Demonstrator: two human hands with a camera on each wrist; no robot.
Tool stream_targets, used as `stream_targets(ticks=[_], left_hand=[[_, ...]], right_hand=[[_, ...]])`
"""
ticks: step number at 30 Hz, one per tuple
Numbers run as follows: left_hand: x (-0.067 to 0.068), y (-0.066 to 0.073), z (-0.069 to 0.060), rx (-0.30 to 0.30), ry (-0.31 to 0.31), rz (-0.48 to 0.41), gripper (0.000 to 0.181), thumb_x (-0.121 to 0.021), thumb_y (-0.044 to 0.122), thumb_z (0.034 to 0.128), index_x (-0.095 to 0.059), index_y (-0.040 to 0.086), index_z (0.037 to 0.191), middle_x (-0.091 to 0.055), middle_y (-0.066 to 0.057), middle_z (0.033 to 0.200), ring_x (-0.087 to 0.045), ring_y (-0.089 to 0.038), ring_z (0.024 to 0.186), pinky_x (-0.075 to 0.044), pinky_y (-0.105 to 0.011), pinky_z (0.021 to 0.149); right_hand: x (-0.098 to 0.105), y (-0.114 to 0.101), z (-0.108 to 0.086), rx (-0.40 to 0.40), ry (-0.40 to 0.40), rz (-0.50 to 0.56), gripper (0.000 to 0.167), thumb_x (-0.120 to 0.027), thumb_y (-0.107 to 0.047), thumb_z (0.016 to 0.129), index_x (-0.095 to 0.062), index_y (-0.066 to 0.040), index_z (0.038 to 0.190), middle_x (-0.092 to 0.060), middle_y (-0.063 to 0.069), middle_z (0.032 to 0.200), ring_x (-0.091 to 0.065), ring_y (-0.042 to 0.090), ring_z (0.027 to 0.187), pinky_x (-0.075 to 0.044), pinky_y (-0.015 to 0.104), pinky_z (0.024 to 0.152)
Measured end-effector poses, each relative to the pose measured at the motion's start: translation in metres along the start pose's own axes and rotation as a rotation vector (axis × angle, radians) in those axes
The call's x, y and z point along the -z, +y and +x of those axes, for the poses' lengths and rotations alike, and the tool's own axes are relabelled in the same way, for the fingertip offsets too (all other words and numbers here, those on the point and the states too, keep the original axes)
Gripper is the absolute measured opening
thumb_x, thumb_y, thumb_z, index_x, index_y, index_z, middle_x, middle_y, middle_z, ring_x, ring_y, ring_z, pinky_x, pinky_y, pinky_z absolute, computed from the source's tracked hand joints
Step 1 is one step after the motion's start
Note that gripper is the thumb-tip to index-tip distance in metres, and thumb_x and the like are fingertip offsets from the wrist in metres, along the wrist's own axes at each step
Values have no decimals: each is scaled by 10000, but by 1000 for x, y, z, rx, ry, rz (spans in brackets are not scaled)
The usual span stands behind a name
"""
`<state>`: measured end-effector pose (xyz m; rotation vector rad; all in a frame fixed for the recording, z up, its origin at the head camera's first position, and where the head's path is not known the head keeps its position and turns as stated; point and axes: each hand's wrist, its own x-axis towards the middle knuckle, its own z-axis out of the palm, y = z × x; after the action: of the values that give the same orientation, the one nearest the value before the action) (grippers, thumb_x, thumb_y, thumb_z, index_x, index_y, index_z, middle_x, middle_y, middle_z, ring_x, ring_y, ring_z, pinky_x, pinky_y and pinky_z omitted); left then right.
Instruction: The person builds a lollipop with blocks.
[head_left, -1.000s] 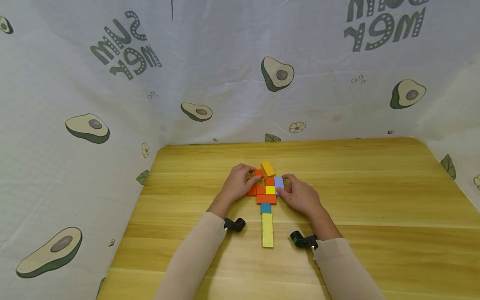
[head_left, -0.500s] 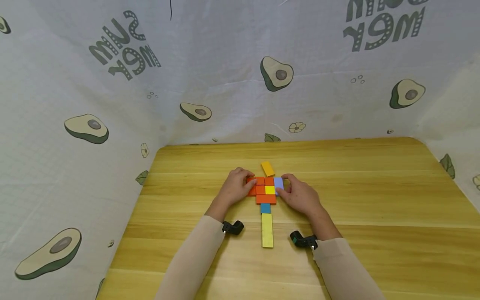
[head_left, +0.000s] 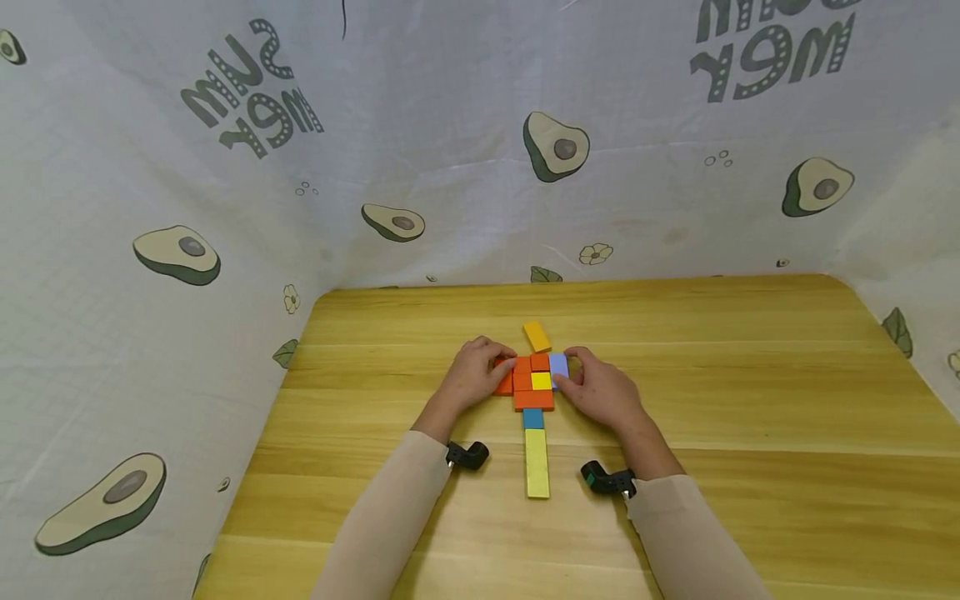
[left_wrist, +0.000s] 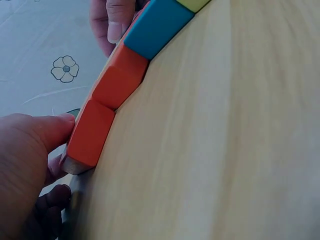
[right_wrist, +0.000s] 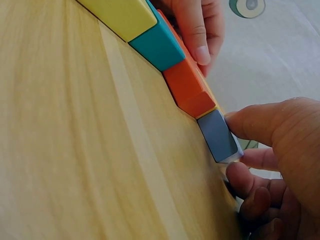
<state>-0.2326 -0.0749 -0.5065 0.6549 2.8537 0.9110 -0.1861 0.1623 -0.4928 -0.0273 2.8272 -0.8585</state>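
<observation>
Wooden blocks lie together on the table in the head view. My left hand [head_left: 470, 375] holds the group's left side, thumb and fingers around a red block [head_left: 503, 384]. A small red block [head_left: 522, 364] sits against its fingertips. On the right side, my right hand [head_left: 603, 392] pinches a purple block [head_left: 558, 367] between thumb and fingers. Between the hands are a yellow square block [head_left: 541, 381] and more red blocks, with a long red block [head_left: 533, 401] nearer me. The wrist views show both blocks flat on the table; my left fingers partly cover the red ones.
A blue block [head_left: 533, 419] and a long pale yellow block [head_left: 537, 463] extend in line toward me. Beyond the group lies a tilted orange-yellow block [head_left: 536, 337]. A printed cloth [head_left: 465, 167] hangs around the wooden table [head_left: 712, 375].
My left hand has drawn a small red block toward me, from behind the group into the gap beside the other red blocks. My right hand has stayed on the purple block.
</observation>
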Motion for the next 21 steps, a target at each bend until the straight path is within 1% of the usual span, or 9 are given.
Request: stream_targets(ticks=[6,12,14,18,21], left_hand=[[-3,2,0,8,5,-10,287,-572,353,1053,-727,178,1220,-659,-49,1213,-604,-263,1156,-442,-465,1077],[-5,4,-2,27,8,-27,303,-567,371,1052,-714,194,1250,-641,-41,1200,-594,-244,1103,-446,-447,1024],[-5,7,-3,26,1,-11,326,-561,398,1050,-702,214,1278,-630,-39,1227,-553,-252,1116,-425,-449,1006],[-6,16,-2,15,-26,49,378,-541,467,1040,-665,285,1346,-583,-38,1322,-444,-271,1155,-367,-455,971],[-7,23,0,8,-42,98,399,-537,502,1030,-646,327,1371,-557,-31,1351,-411,-271,1162,-342,-435,949]], right_hand=[[0,0,-1,7,0,3,592,-608,-466,993,-479,-120,1456,-627,61,896,-555,206,725,-398,319,626],[0,2,0,19,7,-7,593,-615,-456,991,-483,-109,1453,-616,58,893,-550,203,724,-395,312,627],[0,2,0,23,12,-11,587,-615,-452,990,-487,-111,1449,-614,56,889,-549,202,720,-395,311,623],[0,2,0,20,11,-12,586,-614,-452,990,-486,-112,1451,-612,57,885,-547,203,714,-395,313,618],[0,1,0,19,2,-7,596,-615,-457,990,-482,-109,1456,-616,58,891,-553,204,719,-403,316,623]])
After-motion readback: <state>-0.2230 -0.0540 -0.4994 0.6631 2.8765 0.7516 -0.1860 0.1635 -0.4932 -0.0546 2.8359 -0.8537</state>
